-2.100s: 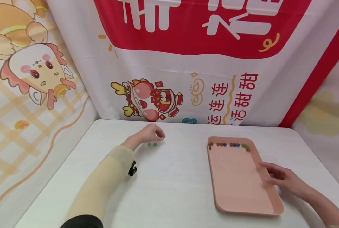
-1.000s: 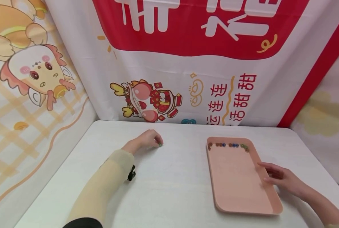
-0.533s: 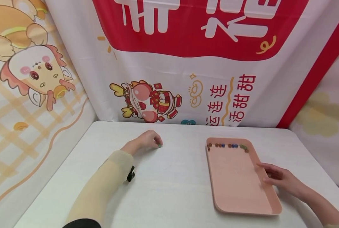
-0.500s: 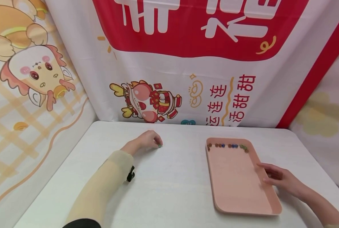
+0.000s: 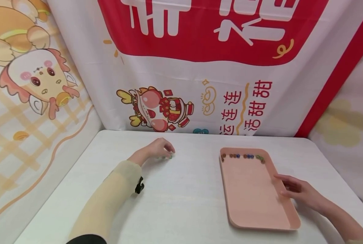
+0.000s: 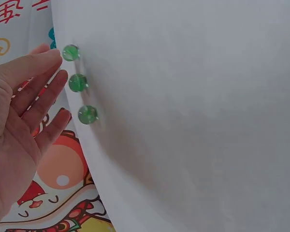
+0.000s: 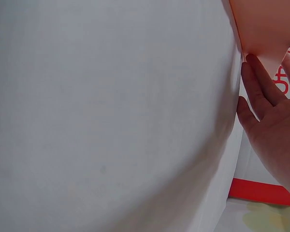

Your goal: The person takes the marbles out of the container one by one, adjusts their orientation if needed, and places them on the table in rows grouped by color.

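Three green marbles [image 6: 78, 82] stand in a row on the white tabletop, clearest in the left wrist view. My left hand [image 5: 158, 148] is right beside them, its fingers loosely bent and thumb and fingertips close to the end marble [image 6: 71, 52], pinching nothing. In the head view this hand partly hides the row. On the right, my right hand [image 5: 305, 193] holds the side wall of a shallow pink tray [image 5: 254, 196], thumb and index finger over the rim and the other fingers against the outside. Several brown, blue and green marbles [image 5: 237, 156] line the tray's far edge.
The white table [image 5: 181, 203] stretches between the row and the tray. A printed cloth [image 5: 175, 71] hangs at its back edge, with patterned cloth [image 5: 41, 101] on the left side. A black clip [image 5: 139, 185] sits at the left sleeve.
My left hand lowered a green marble to the end of the row, then loosened its fingers and rose slightly, uncovering the marbles. The right hand stayed at the tray.
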Action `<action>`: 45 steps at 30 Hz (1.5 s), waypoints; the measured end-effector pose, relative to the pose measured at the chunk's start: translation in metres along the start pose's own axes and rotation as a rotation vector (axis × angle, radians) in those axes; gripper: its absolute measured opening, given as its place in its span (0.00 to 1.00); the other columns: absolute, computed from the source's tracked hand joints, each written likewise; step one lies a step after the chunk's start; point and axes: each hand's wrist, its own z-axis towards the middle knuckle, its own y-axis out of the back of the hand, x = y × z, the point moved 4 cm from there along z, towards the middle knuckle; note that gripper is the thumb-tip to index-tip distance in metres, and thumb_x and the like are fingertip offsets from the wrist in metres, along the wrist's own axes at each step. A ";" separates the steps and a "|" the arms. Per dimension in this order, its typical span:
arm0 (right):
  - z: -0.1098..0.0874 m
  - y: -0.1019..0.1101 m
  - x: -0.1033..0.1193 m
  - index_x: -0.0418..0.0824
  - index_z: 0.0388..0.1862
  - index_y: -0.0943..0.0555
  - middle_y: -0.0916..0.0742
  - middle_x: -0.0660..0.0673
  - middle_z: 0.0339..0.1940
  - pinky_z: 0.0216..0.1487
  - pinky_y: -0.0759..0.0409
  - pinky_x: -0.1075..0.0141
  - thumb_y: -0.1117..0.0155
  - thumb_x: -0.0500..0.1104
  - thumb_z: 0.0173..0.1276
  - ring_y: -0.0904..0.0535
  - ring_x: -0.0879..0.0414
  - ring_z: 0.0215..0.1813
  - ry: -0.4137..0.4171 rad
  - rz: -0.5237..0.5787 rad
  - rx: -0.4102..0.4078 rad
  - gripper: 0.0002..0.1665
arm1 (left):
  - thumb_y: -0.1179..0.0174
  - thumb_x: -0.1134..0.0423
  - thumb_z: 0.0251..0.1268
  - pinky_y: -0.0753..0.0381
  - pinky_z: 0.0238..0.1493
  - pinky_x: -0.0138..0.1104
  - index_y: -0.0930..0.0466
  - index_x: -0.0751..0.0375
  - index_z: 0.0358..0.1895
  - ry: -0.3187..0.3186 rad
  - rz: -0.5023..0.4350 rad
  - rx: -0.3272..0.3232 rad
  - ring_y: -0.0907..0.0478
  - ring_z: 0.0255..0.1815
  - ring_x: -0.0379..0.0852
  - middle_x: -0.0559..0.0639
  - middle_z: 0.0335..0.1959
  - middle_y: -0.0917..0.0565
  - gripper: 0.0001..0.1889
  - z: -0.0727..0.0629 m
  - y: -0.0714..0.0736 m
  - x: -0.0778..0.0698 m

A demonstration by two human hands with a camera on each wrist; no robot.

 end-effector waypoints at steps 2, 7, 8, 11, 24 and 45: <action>0.000 0.000 0.001 0.29 0.67 0.31 0.21 0.64 0.56 0.47 0.24 0.76 0.35 0.37 0.68 0.25 0.74 0.52 0.003 -0.006 -0.003 0.31 | 0.33 0.66 0.61 0.25 0.53 0.42 0.13 0.54 0.44 -0.027 -0.003 -0.013 0.24 0.47 0.45 0.44 0.42 0.16 0.09 0.002 0.001 -0.004; 0.001 -0.001 0.001 0.29 0.66 0.30 0.20 0.63 0.56 0.47 0.24 0.76 0.35 0.36 0.67 0.25 0.73 0.52 0.042 0.000 -0.006 0.30 | 0.34 0.67 0.62 0.27 0.58 0.44 0.14 0.57 0.48 -0.143 -0.026 -0.011 0.23 0.53 0.47 0.46 0.46 0.16 0.12 0.008 -0.001 -0.027; 0.001 -0.001 0.001 0.29 0.66 0.30 0.20 0.63 0.56 0.47 0.24 0.76 0.35 0.36 0.67 0.24 0.73 0.52 0.052 0.006 -0.005 0.30 | 0.34 0.67 0.62 0.27 0.58 0.44 0.15 0.57 0.49 -0.168 -0.027 -0.005 0.23 0.54 0.48 0.48 0.47 0.16 0.12 0.009 -0.002 -0.034; 0.002 -0.001 0.001 0.28 0.66 0.30 0.20 0.63 0.55 0.47 0.24 0.76 0.35 0.36 0.67 0.25 0.73 0.52 0.060 0.011 -0.002 0.30 | 0.34 0.68 0.62 0.27 0.58 0.44 0.15 0.59 0.50 -0.241 -0.034 0.024 0.24 0.54 0.49 0.51 0.48 0.16 0.12 0.014 -0.009 -0.056; 0.005 0.002 0.003 0.30 0.66 0.30 0.20 0.63 0.56 0.47 0.25 0.76 0.35 0.34 0.66 0.25 0.73 0.52 0.074 0.003 -0.015 0.30 | 0.34 0.65 0.62 0.27 0.58 0.41 0.16 0.59 0.50 -0.418 0.070 0.076 0.24 0.53 0.44 0.51 0.49 0.16 0.13 0.051 -0.039 -0.143; -0.001 -0.001 -0.001 0.29 0.67 0.31 0.21 0.62 0.58 0.48 0.25 0.77 0.35 0.37 0.67 0.25 0.73 0.53 0.021 0.019 -0.006 0.32 | 0.34 0.63 0.63 0.28 0.45 0.24 0.15 0.52 0.49 -0.394 0.048 -0.011 0.24 0.48 0.38 0.37 0.42 0.18 0.12 0.096 -0.079 -0.205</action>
